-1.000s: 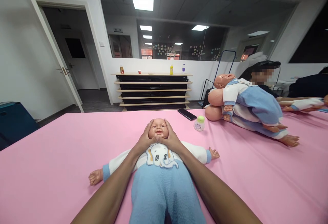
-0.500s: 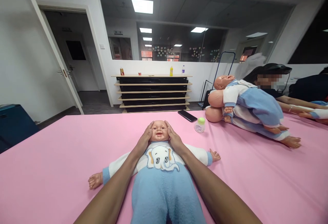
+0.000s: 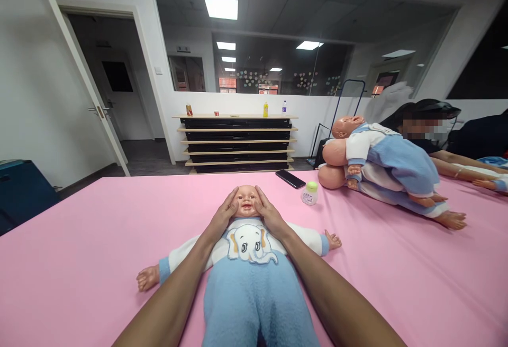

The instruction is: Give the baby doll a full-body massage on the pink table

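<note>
A baby doll lies on its back on the pink table, arms spread. It wears a white and light-blue outfit with an elephant face on the chest. My left hand lies along one side of the doll's head, fingers stretched and flat against it. Along the opposite side rests my right hand, also with straight fingers. Both thumbs touch the cheeks beside the doll's mouth. My palms cover the sides of the head, and my forearms pass over the doll's arms.
A black phone and a small bottle with a green cap lie beyond the doll on the pink tabletop. Stacked dolls are at the right, with a person behind them. Shelving stands against the back wall.
My thumbs have moved inward from the sides of the doll's face onto its cheeks. The person's arms at the right have shifted with another doll.
</note>
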Demonstrator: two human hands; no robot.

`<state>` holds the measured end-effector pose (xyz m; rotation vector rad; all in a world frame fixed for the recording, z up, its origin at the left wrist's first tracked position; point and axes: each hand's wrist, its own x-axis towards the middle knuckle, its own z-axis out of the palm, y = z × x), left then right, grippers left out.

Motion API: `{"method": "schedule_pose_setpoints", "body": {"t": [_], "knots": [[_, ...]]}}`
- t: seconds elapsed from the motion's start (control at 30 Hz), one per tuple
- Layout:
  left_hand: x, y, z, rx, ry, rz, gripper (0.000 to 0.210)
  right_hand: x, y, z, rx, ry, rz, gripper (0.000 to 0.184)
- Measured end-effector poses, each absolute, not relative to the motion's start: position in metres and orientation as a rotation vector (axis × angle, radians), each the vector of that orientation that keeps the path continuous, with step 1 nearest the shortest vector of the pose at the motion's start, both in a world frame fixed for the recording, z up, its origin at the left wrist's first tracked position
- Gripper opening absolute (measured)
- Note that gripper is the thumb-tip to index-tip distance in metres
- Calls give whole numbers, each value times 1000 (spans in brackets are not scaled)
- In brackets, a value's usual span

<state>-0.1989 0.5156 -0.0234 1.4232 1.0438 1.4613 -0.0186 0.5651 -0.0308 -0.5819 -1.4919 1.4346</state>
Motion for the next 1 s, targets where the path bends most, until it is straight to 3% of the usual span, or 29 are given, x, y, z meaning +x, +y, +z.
{"method": "schedule_pose_setpoints", "body": {"t": [0.1,0.23,0.3,0.53,0.73,0.8,0.93,1.0], "knots": [[-198,516,-25,1401,1020,1484,71,-20,565,-32,-590,-1468,1411,69],[-197,513,-27,1444,1019,1441,102,-15,559,-27,-595,-1610,1346,98],[-197,511,-27,1446,1008,1437,101,-13,557,-25,-581,-1623,1357,106],[-201,514,-24,1441,1043,1416,75,-17,562,-29,-536,-1451,1536,86],[-200,518,-27,1467,1090,1458,66,-20,563,-31,-524,-1394,1559,72],[-199,516,-27,1469,1074,1464,71,-19,562,-30,-553,-1395,1506,69],[-197,510,-23,1442,999,1403,105,-14,558,-25,-556,-1479,1489,98],[-197,507,-21,1400,960,1398,103,-12,556,-22,-545,-1480,1520,109]]}}
